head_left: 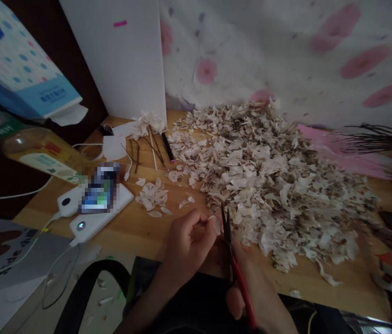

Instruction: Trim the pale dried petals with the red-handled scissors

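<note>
Layout of the worktop, seen from the head camera

A heap of husk scraps fills centre and right; a small pile lies to its left, power banks further left, a bottle and box upper left, scissors at the heap's lower edge.

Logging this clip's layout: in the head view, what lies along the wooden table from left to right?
White power bank → small cluster of pale petals → left hand → red-handled scissors → large heap of pale dried petal scraps.
</note>
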A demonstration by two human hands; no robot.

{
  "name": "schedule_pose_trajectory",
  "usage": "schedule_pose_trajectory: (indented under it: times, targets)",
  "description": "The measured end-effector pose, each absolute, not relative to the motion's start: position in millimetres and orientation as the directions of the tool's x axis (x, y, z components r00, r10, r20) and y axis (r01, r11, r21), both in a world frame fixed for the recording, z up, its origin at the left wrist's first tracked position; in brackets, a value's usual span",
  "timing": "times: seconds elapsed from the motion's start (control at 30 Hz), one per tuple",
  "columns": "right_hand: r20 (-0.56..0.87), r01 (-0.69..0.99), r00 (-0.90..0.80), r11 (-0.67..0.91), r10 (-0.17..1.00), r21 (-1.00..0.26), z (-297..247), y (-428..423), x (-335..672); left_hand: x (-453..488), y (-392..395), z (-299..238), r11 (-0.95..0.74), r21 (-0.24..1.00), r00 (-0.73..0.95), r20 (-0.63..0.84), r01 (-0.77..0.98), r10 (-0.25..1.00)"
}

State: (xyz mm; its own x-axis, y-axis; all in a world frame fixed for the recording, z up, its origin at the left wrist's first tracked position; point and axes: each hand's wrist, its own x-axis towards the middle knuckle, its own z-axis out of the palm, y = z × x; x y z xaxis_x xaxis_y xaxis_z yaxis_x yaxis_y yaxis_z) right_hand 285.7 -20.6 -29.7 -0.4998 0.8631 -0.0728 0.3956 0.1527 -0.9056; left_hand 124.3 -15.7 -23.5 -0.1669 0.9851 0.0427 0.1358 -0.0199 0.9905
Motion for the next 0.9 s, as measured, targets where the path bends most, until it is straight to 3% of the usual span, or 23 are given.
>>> schedule_pose_trajectory:
  times: [0.4, 0.7, 0.9]
  targets:
    - [-0.068, 0.368, -0.536, 0.161, 0.842, -0.916, -25.3, -22.2, 286.4, 124.7, -17.1, -23.5, -0.001, 0.974, -0.125, 0.030, 0.225, 0.992]
    - [-0.089, 0.443, -0.533, 0.188, 0.842, -0.877, -26.9, -16.6, 284.2, 124.0, -14.0, -19.8, -0.020, 0.965, -0.118, 0.053, 0.260, 0.992]
    - [-0.169, 0.419, -0.541, 0.090, 0.824, -0.904, -30.8, -18.5, 285.0, 124.2, -13.1, -19.7, -0.015, 0.972, -0.112, 0.042, 0.233, 0.993]
